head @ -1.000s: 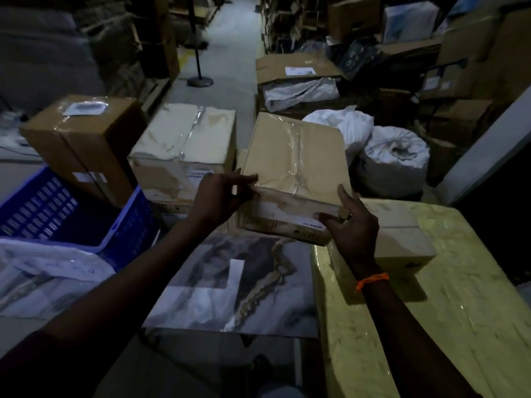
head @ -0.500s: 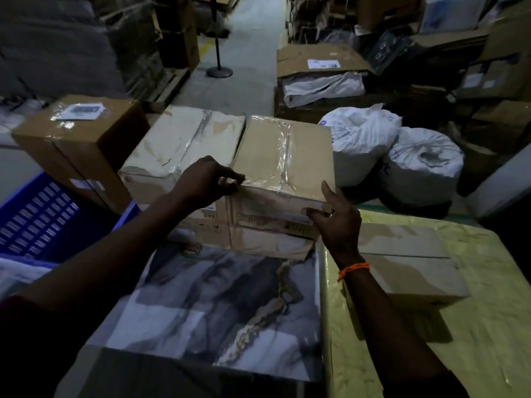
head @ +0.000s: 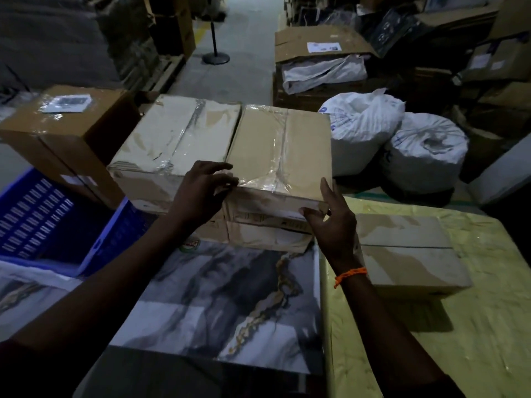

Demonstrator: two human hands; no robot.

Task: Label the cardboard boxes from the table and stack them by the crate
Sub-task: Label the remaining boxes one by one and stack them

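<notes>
A taped cardboard box [head: 273, 145] sits on top of a lower box [head: 267, 238], side by side with another taped box [head: 178, 139]. My left hand [head: 198, 193] is at its near left corner, fingers spread and loose, thumb touching the tape. My right hand [head: 333, 225] holds the near right corner, thumb on the front face and fingers up along the side. The blue crate [head: 34, 214] stands to the left of the stack. One more cardboard box [head: 408, 254] lies on the yellow-covered table [head: 474, 326] at the right.
A marble-patterned slab [head: 230, 297] lies in front of the stack. A brown box with a label [head: 66, 130] stands behind the crate. Two white sacks [head: 362, 133] sit to the right of the stack. Further boxes and a post stand crowd the aisle behind.
The box has been carried forward and down onto the stack beside the other taped box. My left hand's fingers have loosened from its corner.
</notes>
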